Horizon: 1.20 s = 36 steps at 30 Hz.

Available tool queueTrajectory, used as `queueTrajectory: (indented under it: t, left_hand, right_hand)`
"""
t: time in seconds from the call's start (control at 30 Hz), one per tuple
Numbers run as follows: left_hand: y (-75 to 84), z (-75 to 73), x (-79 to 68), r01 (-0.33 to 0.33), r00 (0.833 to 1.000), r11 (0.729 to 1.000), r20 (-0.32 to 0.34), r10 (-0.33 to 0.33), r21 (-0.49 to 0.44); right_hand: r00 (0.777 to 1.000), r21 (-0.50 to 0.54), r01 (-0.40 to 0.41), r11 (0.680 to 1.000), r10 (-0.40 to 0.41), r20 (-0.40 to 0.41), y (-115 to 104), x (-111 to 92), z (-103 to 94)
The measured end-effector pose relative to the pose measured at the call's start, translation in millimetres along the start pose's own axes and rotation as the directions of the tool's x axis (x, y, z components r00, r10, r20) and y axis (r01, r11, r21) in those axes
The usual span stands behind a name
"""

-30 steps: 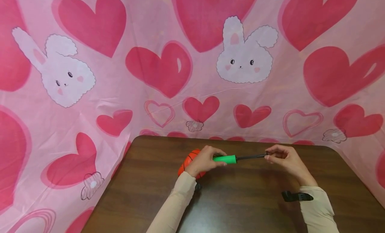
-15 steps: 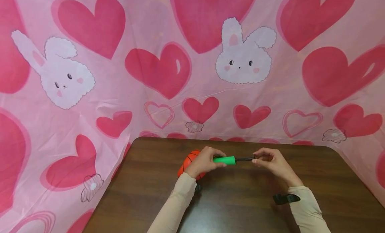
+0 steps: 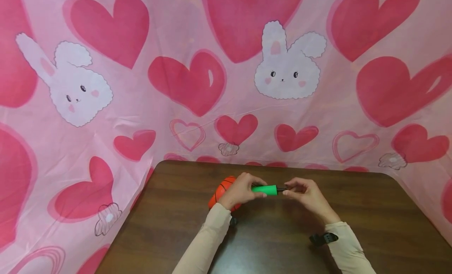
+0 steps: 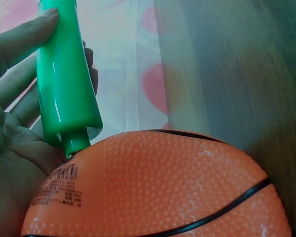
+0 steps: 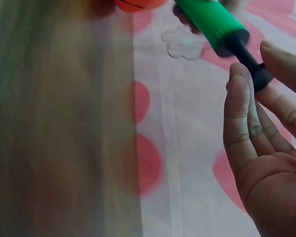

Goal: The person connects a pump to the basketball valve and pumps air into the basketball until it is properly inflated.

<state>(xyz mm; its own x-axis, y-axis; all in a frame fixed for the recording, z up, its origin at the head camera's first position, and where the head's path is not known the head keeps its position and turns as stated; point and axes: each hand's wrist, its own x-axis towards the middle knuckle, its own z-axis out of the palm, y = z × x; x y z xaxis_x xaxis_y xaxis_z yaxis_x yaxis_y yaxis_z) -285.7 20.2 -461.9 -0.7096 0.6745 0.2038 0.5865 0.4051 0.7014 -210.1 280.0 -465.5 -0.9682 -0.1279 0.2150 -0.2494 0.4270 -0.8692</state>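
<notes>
A green hand pump (image 3: 265,190) lies level above the table, its nozzle end set against an orange toy basketball (image 4: 158,192). My left hand (image 3: 242,190) grips the pump barrel, thumb along one side and fingers behind, as the left wrist view shows. The ball's upper side looks sunken in the head view, partly hidden by that hand. With thumb and fingers my right hand (image 3: 308,195) pinches the black handle (image 5: 260,78) at the end of the pump's rod. Only a short length of the black rod (image 5: 242,53) shows outside the barrel.
Both hands work above a brown wooden table (image 3: 282,242) with rounded far corners. Behind it hangs a pink cloth (image 3: 240,101) with hearts and rabbit faces. A black strap mount (image 3: 323,238) sits at the right wrist.
My right hand has moved left, pushing the rod from far out to mostly inside the green barrel. The left hand and the ball have stayed in place.
</notes>
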Motion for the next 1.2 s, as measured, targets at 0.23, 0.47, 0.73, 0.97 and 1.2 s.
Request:
queueTrajectory:
  t: [0.23,0.47,0.73,0.97,1.2]
  left_hand:
    - [-1.1,-0.3,0.3,-0.017,1.000,1.000,0.000,0.017,0.014]
    - [-0.7,0.1,-0.9,-0.009,1.000,1.000,0.023,0.008,0.022]
    - [-2.5,2.1,-1.6,-0.008,0.999,1.000,0.034,0.007,0.018]
    - [-5.3,2.7,-2.4,-0.019,1.000,1.000,0.024,0.019,-0.005]
    - [-8.5,0.6,0.9,-0.057,0.998,0.998,-0.008,0.057,0.006]
  right_hand:
    - [1.000,0.004,-0.006,1.000,0.006,-0.007,-1.7,0.4,5.5]
    - [1.000,-0.012,-0.012,1.000,0.012,0.015,-1.8,-0.8,4.2]
    - [1.000,-0.027,-0.004,1.000,0.004,0.016,-1.8,-0.7,0.8]
    - [1.000,-0.061,0.018,0.998,-0.018,-0.008,-2.1,-2.9,-10.1]
    - [0.997,-0.061,0.062,0.996,-0.064,-0.036,0.0,-4.9,-39.6]
